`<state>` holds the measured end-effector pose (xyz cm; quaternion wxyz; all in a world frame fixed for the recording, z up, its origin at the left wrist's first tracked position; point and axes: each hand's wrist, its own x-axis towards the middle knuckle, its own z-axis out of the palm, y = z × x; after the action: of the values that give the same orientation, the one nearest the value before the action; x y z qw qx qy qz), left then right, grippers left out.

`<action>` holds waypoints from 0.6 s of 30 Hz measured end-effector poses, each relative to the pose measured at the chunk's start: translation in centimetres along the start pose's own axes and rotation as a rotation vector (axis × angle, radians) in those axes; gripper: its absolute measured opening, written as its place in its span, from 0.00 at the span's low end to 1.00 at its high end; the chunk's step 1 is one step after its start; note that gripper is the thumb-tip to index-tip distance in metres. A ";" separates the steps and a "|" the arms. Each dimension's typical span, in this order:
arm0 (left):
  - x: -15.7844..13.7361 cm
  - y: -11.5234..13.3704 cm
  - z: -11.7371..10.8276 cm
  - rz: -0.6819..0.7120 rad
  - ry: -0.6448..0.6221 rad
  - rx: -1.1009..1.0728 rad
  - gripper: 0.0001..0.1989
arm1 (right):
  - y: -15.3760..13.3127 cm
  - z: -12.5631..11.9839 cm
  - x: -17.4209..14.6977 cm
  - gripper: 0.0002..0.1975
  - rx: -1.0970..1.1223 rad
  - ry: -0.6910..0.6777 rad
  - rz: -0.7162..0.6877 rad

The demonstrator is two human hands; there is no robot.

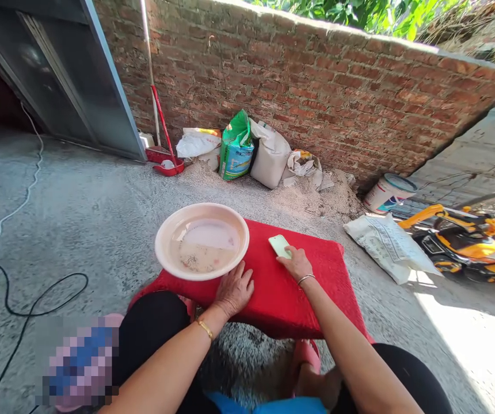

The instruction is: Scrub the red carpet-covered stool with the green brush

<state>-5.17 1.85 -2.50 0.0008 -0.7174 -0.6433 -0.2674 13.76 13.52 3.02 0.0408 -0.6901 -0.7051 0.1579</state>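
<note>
The left hand (234,290) lies flat and open on the red tabletop (316,259), touching the near rim of the pink bowl (202,241). The bowl sits on the tabletop's left end with cloudy water in it, so keep it level. The right hand (296,263), right of the bowl, rests loose fingertips on a green phone (279,245). Behind the bowl, sacks (251,150) lean on the brick wall (316,86). A toy digger (463,236) sits far right, out of the way.
</note>
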 end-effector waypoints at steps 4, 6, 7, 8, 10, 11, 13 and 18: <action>0.0 -0.2 0.0 0.005 -0.012 0.046 0.15 | 4.3 -1.2 -1.8 0.25 0.001 0.028 0.045; 0.0 -0.3 -0.1 0.013 -0.017 0.077 0.15 | 5.0 -1.2 -2.9 0.24 -0.004 0.025 -0.003; 0.0 -0.3 -0.1 0.015 -0.015 0.089 0.15 | 5.0 -1.2 -3.5 0.24 -0.026 0.020 -0.029; 0.0 -0.2 -0.2 0.018 -0.012 0.101 0.15 | 4.7 -1.5 -4.0 0.24 -0.061 0.030 -0.053; 0.0 -0.2 -0.4 0.027 -0.012 0.125 0.15 | 3.7 -3.0 -5.4 0.24 -0.108 0.109 -0.116; -0.1 -0.1 -0.5 0.032 -0.015 0.138 0.15 | 3.1 -4.2 -6.4 0.22 -0.079 0.172 -0.166; -0.1 -0.1 -0.6 0.032 -0.022 0.157 0.15 | 2.1 -7.2 -9.3 0.14 0.114 0.296 -0.324; -0.1 0.1 -0.9 0.012 -0.027 0.153 0.15 | 4.4 -10.4 -18.3 0.15 0.481 0.262 -0.690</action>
<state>-5.43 1.46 -1.75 0.0484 -0.7227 -0.6574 -0.2078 21.66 -2.79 14.58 0.3398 -0.3991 -0.8264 0.2058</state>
